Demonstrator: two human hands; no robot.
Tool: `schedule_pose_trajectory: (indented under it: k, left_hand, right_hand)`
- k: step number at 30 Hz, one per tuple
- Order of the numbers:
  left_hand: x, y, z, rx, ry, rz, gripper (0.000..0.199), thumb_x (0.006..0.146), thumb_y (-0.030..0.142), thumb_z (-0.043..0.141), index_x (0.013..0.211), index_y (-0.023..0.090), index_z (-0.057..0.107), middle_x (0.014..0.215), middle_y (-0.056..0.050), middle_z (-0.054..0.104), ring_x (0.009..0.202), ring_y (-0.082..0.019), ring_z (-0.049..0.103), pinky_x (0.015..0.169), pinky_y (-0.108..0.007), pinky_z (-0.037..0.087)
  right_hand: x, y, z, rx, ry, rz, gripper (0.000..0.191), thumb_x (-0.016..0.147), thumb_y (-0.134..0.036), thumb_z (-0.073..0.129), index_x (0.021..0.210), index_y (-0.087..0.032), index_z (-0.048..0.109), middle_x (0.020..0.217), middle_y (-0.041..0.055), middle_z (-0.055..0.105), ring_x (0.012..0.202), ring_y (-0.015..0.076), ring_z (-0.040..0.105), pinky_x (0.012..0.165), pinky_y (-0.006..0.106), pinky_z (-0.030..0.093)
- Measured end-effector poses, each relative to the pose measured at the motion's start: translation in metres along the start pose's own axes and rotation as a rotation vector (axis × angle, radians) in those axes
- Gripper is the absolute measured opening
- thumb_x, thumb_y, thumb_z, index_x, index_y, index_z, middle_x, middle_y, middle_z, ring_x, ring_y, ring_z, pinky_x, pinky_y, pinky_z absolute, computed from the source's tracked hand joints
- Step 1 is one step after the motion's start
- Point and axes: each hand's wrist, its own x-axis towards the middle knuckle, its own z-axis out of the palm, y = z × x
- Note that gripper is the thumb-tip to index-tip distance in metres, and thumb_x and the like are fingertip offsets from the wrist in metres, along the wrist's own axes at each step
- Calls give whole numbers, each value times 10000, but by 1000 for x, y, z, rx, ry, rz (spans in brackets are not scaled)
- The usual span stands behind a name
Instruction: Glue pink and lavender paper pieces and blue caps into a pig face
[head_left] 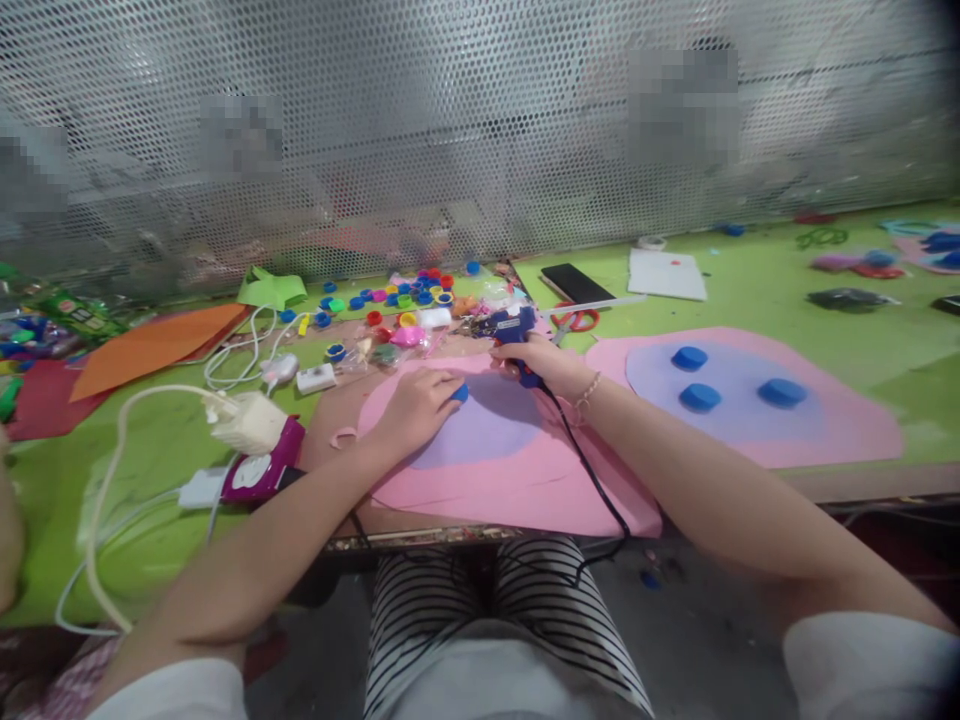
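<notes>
My left hand rests on a purple paper shape laid over pink paper. Its fingers are closed at a blue bottle cap, partly covered by the fingertips. My right hand is wrapped round the handle of a blue glue gun, whose nozzle points left above the far edge of the paper. A black cord runs from its handle over the table's front edge. To the right, three blue caps sit on another purple-and-pink paper piece.
Loose coloured caps and scraps lie behind my hands. Orange-handled scissors and a black phone are beyond the glue gun. At left stand a purple power strip and white cables. A perforated metal screen borders the back.
</notes>
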Motion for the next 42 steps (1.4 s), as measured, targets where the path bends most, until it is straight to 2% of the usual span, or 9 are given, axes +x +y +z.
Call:
schedule_pose_trajectory:
  k: [12,25,29,32,36,42]
  left_hand:
    - [1,-1,6,-25,15,-14,250,835,238,569,1071,188,633,1084,-67,654,970,-206,570,872,-397,441]
    - [3,-4,9,-98,10,-54,228,809,242,601,1018,174,664,1033,-65,688,949,-202,605,860,-378,456]
    - [0,-2,1,-48,-48,-5,266,844,186,494,1057,182,654,1074,-53,678,956,-195,594,861,-377,440]
    - [-4,3,-9,60,-161,10,396,821,135,429,1184,154,585,1210,-65,608,1053,-213,536,914,-394,398]
    - [-7,8,-21,117,-309,-13,517,815,173,406,1330,148,441,1359,-57,480,1173,-240,440,971,-403,344]
    - [-8,11,-22,133,-334,-8,512,817,204,397,1325,152,441,1378,-50,457,1193,-260,404,961,-413,339]
  right_hand:
    - [4,6,-2,46,-12,-3,101,661,-170,632,635,-137,540,551,19,559,423,65,425,398,211,318]
    - [4,7,-3,-15,-12,-23,97,664,-191,630,631,-131,561,513,3,535,425,66,425,412,213,320]
    - [5,7,-4,1,-22,-9,129,640,-220,650,631,-130,558,509,3,534,416,65,418,402,216,309]
    - [5,7,-4,13,-25,-1,179,613,-249,684,627,-126,555,533,7,547,416,59,420,400,214,310]
    - [5,8,-5,15,-8,2,222,579,-263,720,616,-140,539,512,-14,524,415,57,419,400,210,306]
    - [5,8,-5,-31,7,13,186,592,-270,699,633,-137,576,583,21,585,418,59,423,397,216,316]
